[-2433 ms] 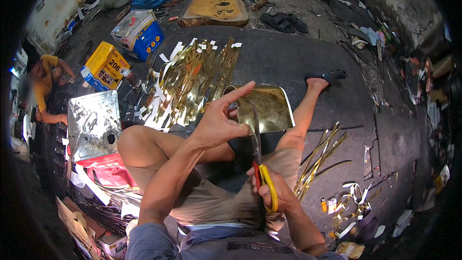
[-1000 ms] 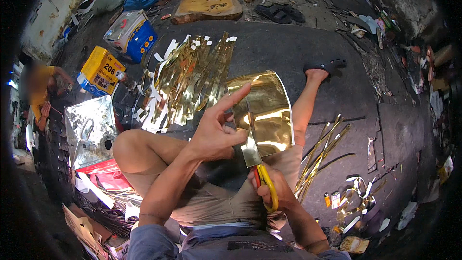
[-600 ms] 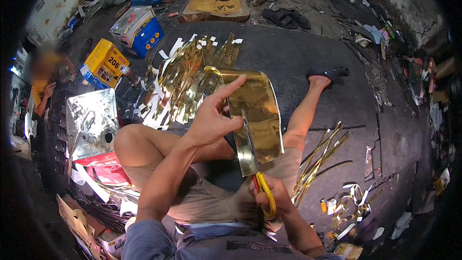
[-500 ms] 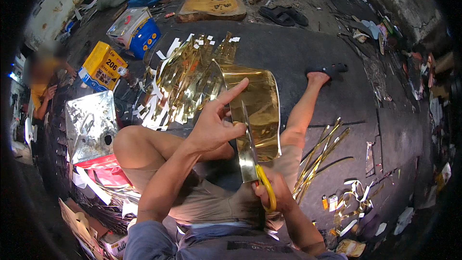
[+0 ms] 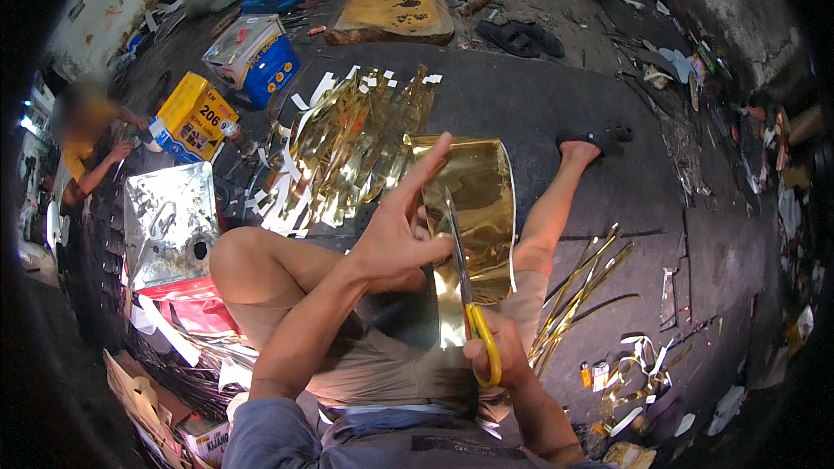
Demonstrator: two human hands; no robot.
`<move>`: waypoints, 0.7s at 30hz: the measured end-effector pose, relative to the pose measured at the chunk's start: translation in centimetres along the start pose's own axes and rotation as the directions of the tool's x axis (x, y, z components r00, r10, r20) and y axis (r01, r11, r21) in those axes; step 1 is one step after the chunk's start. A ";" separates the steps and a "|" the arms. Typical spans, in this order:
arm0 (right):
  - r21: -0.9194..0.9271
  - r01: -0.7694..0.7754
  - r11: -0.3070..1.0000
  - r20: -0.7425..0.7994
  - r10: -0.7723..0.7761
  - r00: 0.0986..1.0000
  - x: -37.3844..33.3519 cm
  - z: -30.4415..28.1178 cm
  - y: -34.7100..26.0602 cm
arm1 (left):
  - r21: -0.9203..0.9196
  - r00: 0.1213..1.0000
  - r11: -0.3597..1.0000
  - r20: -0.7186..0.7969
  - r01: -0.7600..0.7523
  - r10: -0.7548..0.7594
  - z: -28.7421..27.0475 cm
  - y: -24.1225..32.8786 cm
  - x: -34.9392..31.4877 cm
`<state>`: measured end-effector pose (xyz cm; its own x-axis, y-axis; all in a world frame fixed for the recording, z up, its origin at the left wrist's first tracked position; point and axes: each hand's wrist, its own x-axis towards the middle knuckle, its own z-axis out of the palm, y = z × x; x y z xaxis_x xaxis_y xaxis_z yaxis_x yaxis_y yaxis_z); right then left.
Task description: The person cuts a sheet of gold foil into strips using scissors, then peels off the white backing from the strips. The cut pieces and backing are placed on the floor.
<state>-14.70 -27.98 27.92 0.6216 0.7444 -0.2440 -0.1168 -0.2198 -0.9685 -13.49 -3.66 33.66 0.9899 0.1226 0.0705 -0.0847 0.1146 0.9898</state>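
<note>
Head view: the left hand [image 5: 395, 239] pinches the gold foil sheet [image 5: 473, 208], index finger outstretched. The right hand [image 5: 497, 356] grips yellow-handled scissors [image 5: 469, 304], blades narrowly parted, cutting the sheet between both hands' fingers.

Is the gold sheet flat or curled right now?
Curled: the gold sheet arches between the left hand and the scissors.

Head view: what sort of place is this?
Likely an informal floor workshop for cutting foil: the person sits on a dark mat, scissors slicing a gold sheet, cut gold strips piled ahead.
</note>
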 end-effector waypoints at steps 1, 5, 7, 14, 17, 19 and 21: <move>0.041 -0.040 0.998 0.021 0.039 0.999 -0.4 0.1 0.5 | -0.005 0.999 1.000 -0.028 -0.025 0.025 -0.6 -0.1 0.4; 0.074 -0.076 0.994 0.053 0.072 0.996 -0.7 0.3 1.2 | 0.089 0.991 0.991 -0.083 -0.095 0.102 -3.0 -1.5 1.7; 0.096 -0.020 0.995 0.042 0.016 0.999 -0.4 0.4 1.3 | -0.041 0.999 0.999 -0.035 -0.029 0.028 -2.0 -1.2 0.9; -0.109 0.182 0.977 0.012 -0.181 0.983 1.7 0.0 -0.3 | -0.003 0.999 1.000 0.036 0.002 -0.002 -0.2 0.5 -0.1; -0.063 0.158 0.985 0.005 -0.158 0.987 1.4 0.3 -1.2 | -0.066 0.999 0.998 0.036 0.015 -0.013 -0.1 -0.1 -0.3; -0.019 0.115 0.993 0.003 -0.115 0.993 1.1 0.3 -1.4 | -0.103 0.999 0.994 0.040 0.040 -0.036 -0.1 -0.5 -0.3; 0.022 0.064 0.998 0.003 -0.064 0.998 0.6 0.4 -0.6 | -0.110 0.999 0.994 0.036 0.015 -0.011 -0.1 -0.3 -0.2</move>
<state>-14.52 -27.16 28.35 0.6254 0.7590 -0.1814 -0.0934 -0.1580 -0.9830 -13.62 -3.63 33.33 0.9943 0.0858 0.0640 -0.0818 0.2240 0.9711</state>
